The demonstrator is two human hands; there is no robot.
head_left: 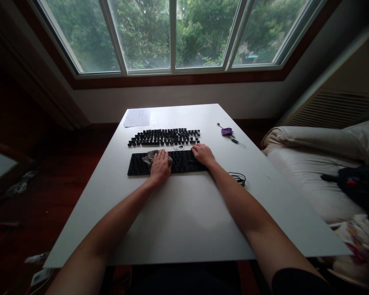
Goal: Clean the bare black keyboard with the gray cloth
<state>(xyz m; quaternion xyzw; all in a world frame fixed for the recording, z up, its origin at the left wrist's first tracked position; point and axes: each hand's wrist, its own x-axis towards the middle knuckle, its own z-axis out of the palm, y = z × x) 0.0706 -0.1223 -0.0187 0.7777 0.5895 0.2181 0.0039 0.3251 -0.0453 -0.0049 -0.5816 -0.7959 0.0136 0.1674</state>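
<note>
While the left hand (pixel 161 166) clasps a cloth (pixel 148 158), the right hand (pixel 203 154), grip unclear, touches the keyboard (pixel 183 162).

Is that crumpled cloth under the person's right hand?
No: the cloth is under the left hand, over the keyboard, while the right hand is nearer the keyboard's right end.

Daylight enters through the window (pixel 199 37) and reflects as a pale sheen on the white surface (pixel 178 229). The floor (pixel 58 176) at left lies in deep shadow. Wide-angle distortion stretches the outer areas; small details are soft.
</note>
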